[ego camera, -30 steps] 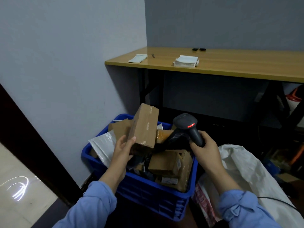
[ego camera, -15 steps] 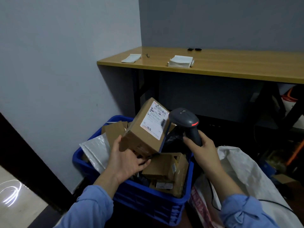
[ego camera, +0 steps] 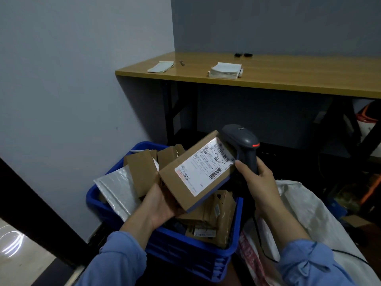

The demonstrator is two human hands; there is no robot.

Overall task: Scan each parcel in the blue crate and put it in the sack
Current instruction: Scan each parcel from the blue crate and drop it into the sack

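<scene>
Against one second ago, the brown cardboard parcel box is turned over. Then it stood on its end with a plain side to the camera; now its white shipping label faces up and its far end points toward the right grip. The dark grey handheld barcode scanner has also come closer, and its head now hangs over the far corner of the label, where a barcode is printed. A red light shows on the scanner. By this, the scan of this parcel seems to be in hand, and the drop into the sack is not yet done.

The left grip holds the box from below at its near lower corner, so the box reaches up and to the right of it. The right grip is closed around the scanner handle, with its thumb just beside the right edge of the box. The blue plastic crate, with other parcels in it, is under both grips. The white woven sack lies below and to the right of the right grip.
</scene>
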